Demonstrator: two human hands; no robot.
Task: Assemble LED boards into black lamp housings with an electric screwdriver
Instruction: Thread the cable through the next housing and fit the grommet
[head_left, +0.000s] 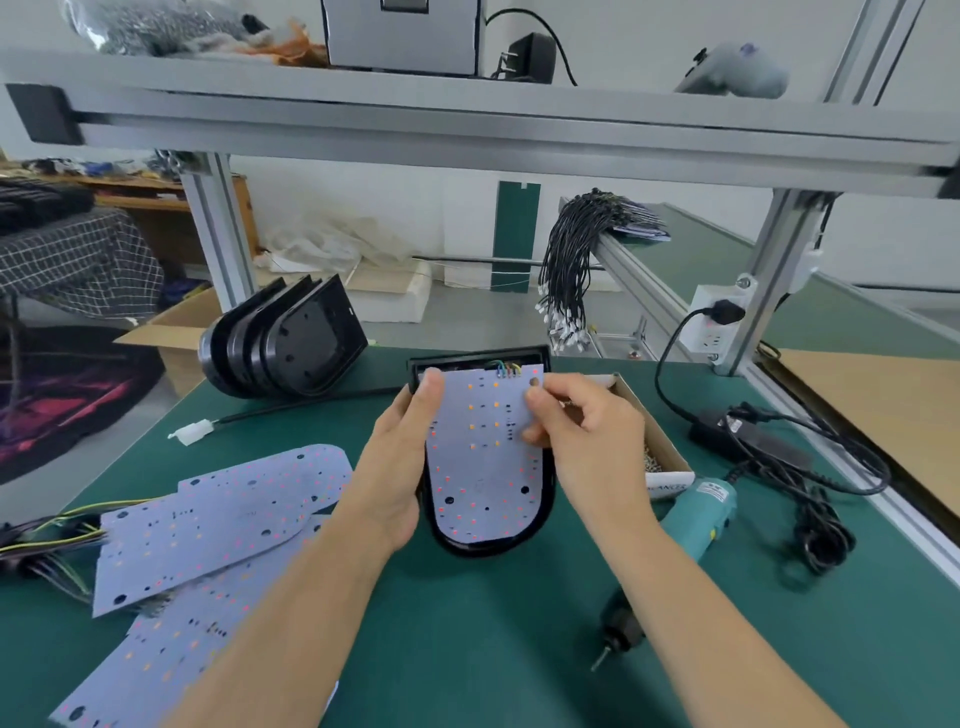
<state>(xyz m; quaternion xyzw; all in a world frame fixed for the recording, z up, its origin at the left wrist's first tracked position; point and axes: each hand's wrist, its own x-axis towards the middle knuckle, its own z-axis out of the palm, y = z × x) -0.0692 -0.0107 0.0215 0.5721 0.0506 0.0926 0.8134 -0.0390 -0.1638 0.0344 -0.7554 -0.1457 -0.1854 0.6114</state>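
A white LED board (480, 467) lies inside a black lamp housing (488, 548) at the middle of the green table (467, 649). Coloured wires join the board's far edge. My left hand (397, 462) grips the housing's left side, thumb on the board's top left corner. My right hand (582, 436) holds the board's right edge, its fingers curled over it. The teal electric screwdriver (675, 540) lies on the table to the right, bit pointing toward me, partly hidden by my right forearm.
Several loose LED boards (208, 525) with wire bundles lie at the left. A stack of black housings (285, 343) stands at the back left. A cardboard box of screws (660, 452) sits behind my right hand. Power cables (779, 467) and an adapter lie at the right.
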